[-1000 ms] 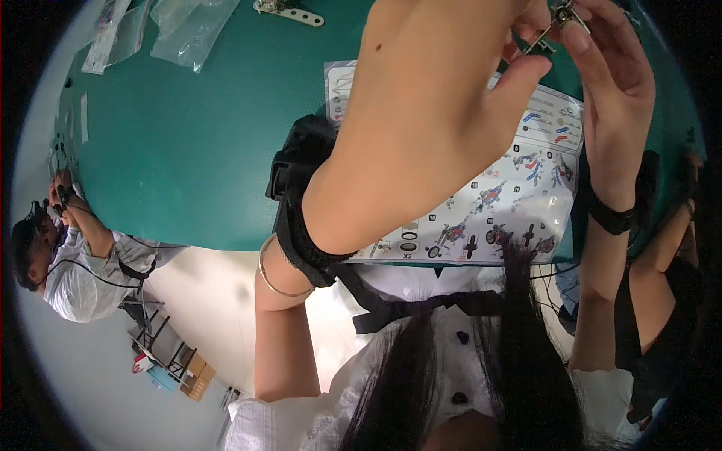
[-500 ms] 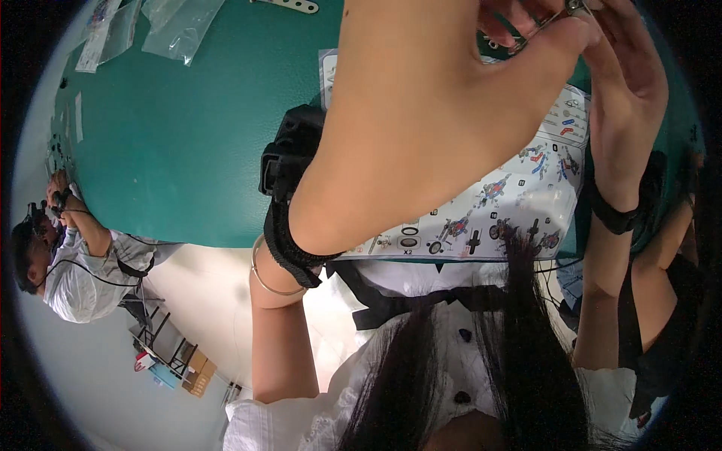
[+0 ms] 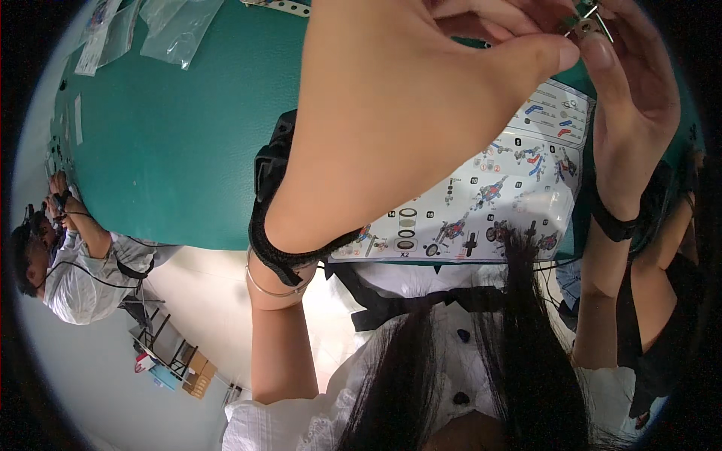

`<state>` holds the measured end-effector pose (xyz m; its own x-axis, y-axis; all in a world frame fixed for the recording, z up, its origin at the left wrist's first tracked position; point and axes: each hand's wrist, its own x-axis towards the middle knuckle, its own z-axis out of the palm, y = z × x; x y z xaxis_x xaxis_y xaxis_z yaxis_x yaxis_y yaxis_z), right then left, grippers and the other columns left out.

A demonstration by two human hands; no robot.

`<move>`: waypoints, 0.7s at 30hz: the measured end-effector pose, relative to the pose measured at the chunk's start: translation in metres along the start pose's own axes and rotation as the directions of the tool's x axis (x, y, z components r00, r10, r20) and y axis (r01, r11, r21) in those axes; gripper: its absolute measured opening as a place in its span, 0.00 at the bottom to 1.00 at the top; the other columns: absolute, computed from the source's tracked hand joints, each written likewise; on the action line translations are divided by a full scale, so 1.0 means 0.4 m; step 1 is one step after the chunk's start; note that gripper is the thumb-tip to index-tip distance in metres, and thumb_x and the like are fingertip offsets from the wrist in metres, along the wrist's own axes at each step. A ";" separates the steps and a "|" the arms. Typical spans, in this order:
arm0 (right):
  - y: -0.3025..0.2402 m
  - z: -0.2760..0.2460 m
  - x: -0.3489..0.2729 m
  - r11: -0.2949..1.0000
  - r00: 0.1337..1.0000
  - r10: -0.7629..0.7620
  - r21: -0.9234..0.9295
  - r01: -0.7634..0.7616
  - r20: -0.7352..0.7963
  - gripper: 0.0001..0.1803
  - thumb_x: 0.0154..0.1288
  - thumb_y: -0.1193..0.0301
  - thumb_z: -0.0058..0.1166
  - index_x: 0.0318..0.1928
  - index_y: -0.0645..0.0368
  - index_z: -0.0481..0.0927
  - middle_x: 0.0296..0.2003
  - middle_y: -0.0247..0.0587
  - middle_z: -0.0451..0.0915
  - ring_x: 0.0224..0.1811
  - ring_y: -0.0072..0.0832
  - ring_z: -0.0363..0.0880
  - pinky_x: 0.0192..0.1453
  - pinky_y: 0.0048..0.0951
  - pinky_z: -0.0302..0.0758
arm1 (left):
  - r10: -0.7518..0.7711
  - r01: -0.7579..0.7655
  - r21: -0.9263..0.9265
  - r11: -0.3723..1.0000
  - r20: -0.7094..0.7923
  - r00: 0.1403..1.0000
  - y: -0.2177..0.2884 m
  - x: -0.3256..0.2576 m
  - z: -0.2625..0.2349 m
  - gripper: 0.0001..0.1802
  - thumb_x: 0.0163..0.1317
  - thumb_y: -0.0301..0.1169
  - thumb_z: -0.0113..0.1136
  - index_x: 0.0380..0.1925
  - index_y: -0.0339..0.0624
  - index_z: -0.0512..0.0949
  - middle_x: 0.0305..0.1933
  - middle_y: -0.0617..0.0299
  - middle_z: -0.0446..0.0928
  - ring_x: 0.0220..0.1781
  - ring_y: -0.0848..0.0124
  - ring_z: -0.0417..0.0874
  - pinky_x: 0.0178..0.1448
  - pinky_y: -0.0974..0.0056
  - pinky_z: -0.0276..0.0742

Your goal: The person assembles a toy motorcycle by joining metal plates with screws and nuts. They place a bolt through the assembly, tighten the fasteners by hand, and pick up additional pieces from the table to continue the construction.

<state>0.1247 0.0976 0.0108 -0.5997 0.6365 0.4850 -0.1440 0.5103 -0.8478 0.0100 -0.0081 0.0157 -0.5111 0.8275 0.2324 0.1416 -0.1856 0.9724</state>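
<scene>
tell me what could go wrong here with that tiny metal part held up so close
1. The small metal part is pinched only between the fingertips of the left hand and the right hand, high above the green table. A slip could send it to the floor.
2. The hands cover much of the instruction sheet, so a step may be misread.
3. Loose dark hair hangs below the hands and might catch on the part.

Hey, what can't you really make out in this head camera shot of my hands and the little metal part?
- Small metal part: tiny, at the top edge, mostly covered by fingertips of the left hand and right hand; its shape is unclear.
- Instruction sheet: left portion hidden behind the left hand.
- Metal strip: cut off by the top edge.
</scene>
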 end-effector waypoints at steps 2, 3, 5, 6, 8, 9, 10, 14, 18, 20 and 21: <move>0.001 0.000 0.001 1.000 1.000 0.016 0.015 -0.016 -0.016 0.17 0.60 0.69 0.62 0.46 0.64 0.72 0.36 0.33 0.74 0.39 0.18 0.74 0.45 0.19 0.70 | -0.023 0.023 -0.026 0.999 -0.001 1.000 0.004 0.004 -0.001 0.15 0.51 0.18 0.65 0.40 0.32 0.75 0.36 0.55 0.80 0.32 0.69 0.83 0.38 0.72 0.75; 0.002 -0.002 0.002 1.000 0.999 0.021 0.016 -0.021 -0.027 0.17 0.60 0.70 0.62 0.46 0.64 0.72 0.36 0.33 0.74 0.38 0.18 0.74 0.45 0.19 0.70 | -0.030 0.030 -0.037 0.999 -0.002 1.000 0.006 0.008 -0.002 0.15 0.51 0.18 0.65 0.40 0.32 0.75 0.36 0.55 0.80 0.32 0.70 0.83 0.38 0.72 0.75; 0.002 -0.011 0.004 0.999 0.998 0.038 0.024 -0.037 -0.059 0.17 0.60 0.70 0.61 0.45 0.64 0.72 0.35 0.33 0.74 0.38 0.18 0.74 0.44 0.20 0.71 | -0.047 0.046 -0.052 0.998 -0.012 0.999 0.009 0.015 -0.004 0.15 0.52 0.18 0.66 0.40 0.31 0.75 0.37 0.54 0.81 0.32 0.70 0.83 0.38 0.73 0.75; 0.009 -0.019 0.005 0.998 0.994 0.050 0.030 -0.047 -0.096 0.16 0.60 0.70 0.61 0.45 0.64 0.72 0.35 0.33 0.74 0.38 0.18 0.74 0.44 0.20 0.71 | -0.051 0.050 -0.054 0.997 -0.019 0.999 0.010 0.018 0.004 0.15 0.52 0.18 0.66 0.41 0.31 0.75 0.37 0.54 0.81 0.33 0.70 0.83 0.38 0.73 0.75; 0.017 -0.043 0.001 0.998 0.988 0.052 0.038 -0.047 -0.143 0.16 0.60 0.70 0.61 0.45 0.64 0.72 0.35 0.33 0.74 0.37 0.18 0.74 0.44 0.20 0.71 | -0.076 0.074 -0.057 0.996 -0.046 0.996 0.016 0.022 0.009 0.16 0.52 0.18 0.66 0.41 0.31 0.75 0.37 0.54 0.81 0.33 0.70 0.83 0.38 0.73 0.75; 0.038 -0.081 -0.007 0.997 0.998 0.055 0.051 -0.055 0.001 0.15 0.61 0.74 0.59 0.47 0.65 0.74 0.40 0.36 0.76 0.42 0.20 0.75 0.47 0.21 0.71 | -0.095 0.092 -0.049 0.995 -0.070 0.993 0.013 0.020 0.007 0.16 0.52 0.19 0.66 0.41 0.31 0.75 0.37 0.54 0.81 0.33 0.70 0.83 0.39 0.73 0.75; 0.053 -0.108 -0.011 0.996 0.988 0.057 0.060 -0.066 0.145 0.15 0.61 0.79 0.57 0.49 0.66 0.75 0.45 0.40 0.78 0.47 0.23 0.76 0.51 0.23 0.71 | -0.121 0.116 -0.048 0.992 -0.101 0.988 0.011 0.020 0.008 0.16 0.52 0.19 0.66 0.41 0.31 0.75 0.37 0.54 0.81 0.33 0.70 0.83 0.39 0.73 0.75; 0.041 -0.087 0.002 0.995 0.977 -0.014 0.102 -0.008 0.212 0.15 0.60 0.80 0.57 0.48 0.68 0.76 0.45 0.42 0.77 0.46 0.25 0.74 0.51 0.24 0.70 | -0.131 0.131 -0.114 0.985 0.003 0.991 0.029 0.010 -0.003 0.14 0.54 0.19 0.64 0.40 0.31 0.72 0.37 0.51 0.81 0.34 0.68 0.84 0.43 0.70 0.76; 0.018 -0.087 0.012 1.000 0.944 -0.012 -0.011 0.017 0.331 0.14 0.56 0.83 0.58 0.45 0.67 0.77 0.41 0.42 0.76 0.44 0.26 0.73 0.50 0.25 0.69 | -0.142 0.142 -0.129 0.981 0.013 0.990 0.023 0.005 0.008 0.11 0.54 0.15 0.63 0.36 0.34 0.72 0.34 0.57 0.80 0.37 0.70 0.83 0.44 0.70 0.77; 0.014 -0.087 0.013 0.998 0.940 -0.027 -0.045 0.045 0.341 0.14 0.55 0.84 0.58 0.43 0.66 0.77 0.40 0.42 0.76 0.43 0.25 0.73 0.49 0.25 0.68 | -0.117 0.120 -0.119 0.986 0.032 0.993 0.020 0.003 0.009 0.11 0.54 0.14 0.62 0.35 0.35 0.72 0.35 0.58 0.79 0.39 0.71 0.82 0.45 0.70 0.77; 0.015 -0.086 0.012 0.998 0.947 -0.019 -0.044 0.035 0.322 0.14 0.54 0.84 0.58 0.42 0.66 0.77 0.40 0.41 0.76 0.43 0.25 0.73 0.48 0.25 0.68 | -0.098 0.103 -0.107 0.989 0.050 0.994 0.019 0.003 0.011 0.11 0.54 0.13 0.62 0.34 0.35 0.72 0.36 0.58 0.78 0.41 0.72 0.82 0.45 0.69 0.77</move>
<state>0.1480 0.1234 0.0153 -0.8180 0.4069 0.4066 -0.1301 0.5577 -0.8198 0.0142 -0.0063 0.0231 -0.4793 0.8673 0.1345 -0.0035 -0.1552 0.9879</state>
